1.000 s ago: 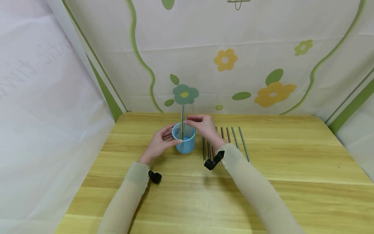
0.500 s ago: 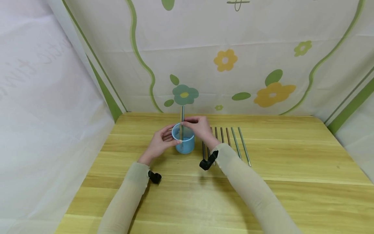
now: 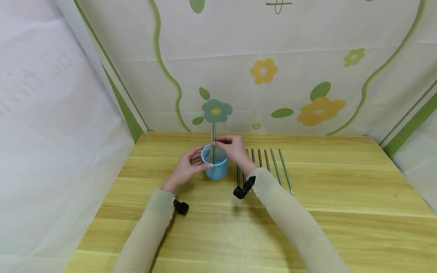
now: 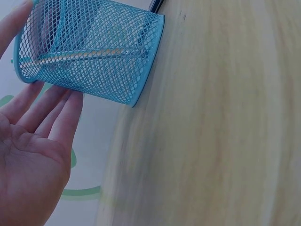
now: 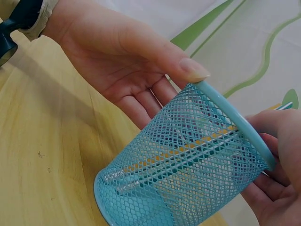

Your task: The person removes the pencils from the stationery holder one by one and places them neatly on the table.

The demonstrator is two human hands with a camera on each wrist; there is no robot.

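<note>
A light-blue mesh pencil cup (image 3: pixel 218 172) stands upright on the table. My left hand (image 3: pixel 186 167) holds it from the left, thumb at the rim and fingers around the far side; the left wrist view shows those fingers against the mesh (image 4: pixel 89 70). Two pencils lean inside, a teal pencil (image 3: pixel 214 131) and a yellow pencil (image 5: pixel 188 149), side by side with their lower ends near the cup's bottom. My right hand (image 3: pixel 235 149) is over the right of the rim, thumb and forefinger pinching the teal pencil. Whether it also touches the yellow one cannot be told.
Several pencils lie in a row right of the cup, partly under my right wrist: black ones (image 3: pixel 238 176), a reddish-brown pencil (image 3: pixel 266 159) and two teal pencils (image 3: pixel 286 172). A flower-printed cloth (image 3: pixel 293 45) hangs behind the wooden table (image 3: pixel 211 235).
My right hand has shifted slightly left, its fingers closer over the cup, then stayed nearly still. My left hand and the cup have hardly moved.
</note>
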